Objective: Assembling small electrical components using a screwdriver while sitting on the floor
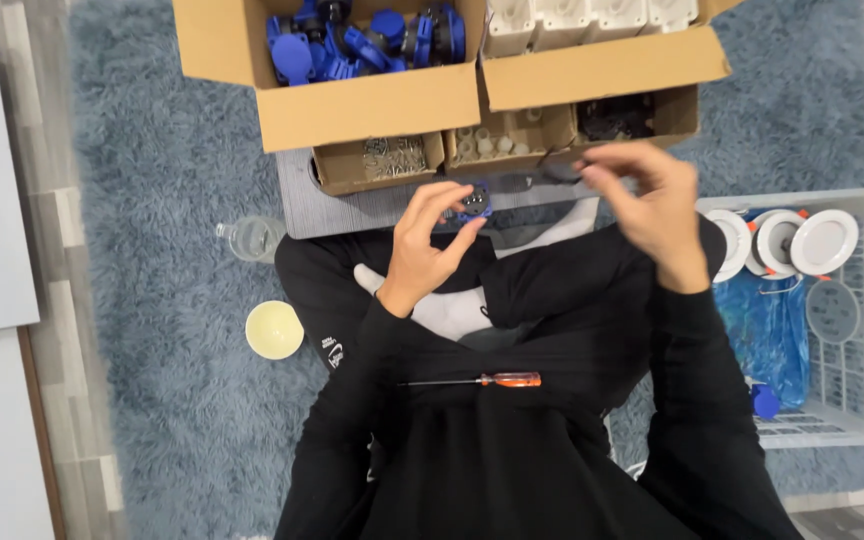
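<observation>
Fingers (452, 205) of left hand (422, 245) pinched narrow around a small blue-and-black part (473, 204), thumb below, fingertips on its upper rim, held up just above the lap. Right hand (652, 215) raised and blurred beside it, well apart from the part, fingers (602, 175) curled loosely together; cannot tell whether anything tiny sits between them. Nearest of all, lying across the black clothing on the lap, a slim screwdriver (472, 381) with an orange handle, untouched. To the left on the shaggy blue rug (152, 180), a pale yellow bowl (274, 329) and, beyond it, a clear plastic bottle (249, 238) on its side. To the right, a white wire basket (857, 330) holding round white fittings (797, 240) and blue plastic wrap. Further out, a low grey tabletop (352, 208) carrying small cardboard trays: screws (395, 157) in one, pale little pieces (487, 142) in the next, dark parts (615, 117) in a third. Farthest, two larger cardboard boxes, one full of blue parts (367, 40), the other of white housings (582, 18).

Held part likely light and rigid, moulded plastic, small enough to slip or spin in a loose pinch; best taken by the outer rim with thumb opposing two fingertips, clear of the dark centre, which looks the more delicate portion.
</observation>
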